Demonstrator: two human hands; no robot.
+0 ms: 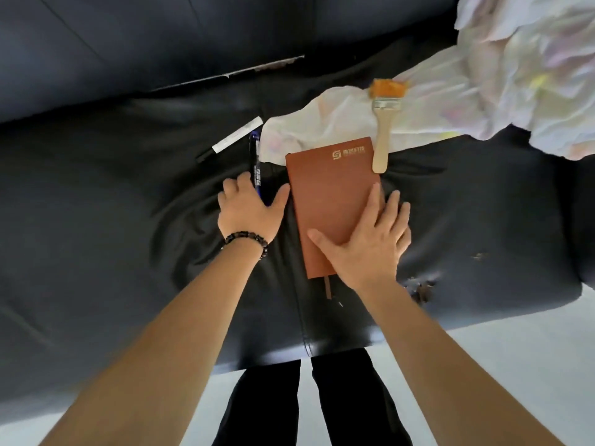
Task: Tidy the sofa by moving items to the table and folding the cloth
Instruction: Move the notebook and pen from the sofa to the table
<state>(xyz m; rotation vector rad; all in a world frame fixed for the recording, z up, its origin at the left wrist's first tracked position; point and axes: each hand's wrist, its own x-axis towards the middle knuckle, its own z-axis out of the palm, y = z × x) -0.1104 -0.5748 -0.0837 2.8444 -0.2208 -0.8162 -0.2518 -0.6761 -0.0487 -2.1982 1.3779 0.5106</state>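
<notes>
A brown notebook (328, 188) lies on the black sofa seat (112, 204). My right hand (367, 239) rests flat on its lower right part, fingers spread, thumb across the cover. My left hand (249, 209) sits just left of the notebook, its fingers and thumb around the lower end of a blue pen (256, 162). A black and white marker (230, 143) lies further left of the pen. A wooden paintbrush (383, 123) with orange bristles lies on a crumpled white cloth (483, 91), its handle end next to the notebook's top right corner.
The sofa backrest (161, 37) rises behind the seat. Worn, peeling patches (421, 288) show on the seat's right front. A pale floor (499, 365) lies in front of the sofa, with my dark trouser legs (309, 403) against the seat edge.
</notes>
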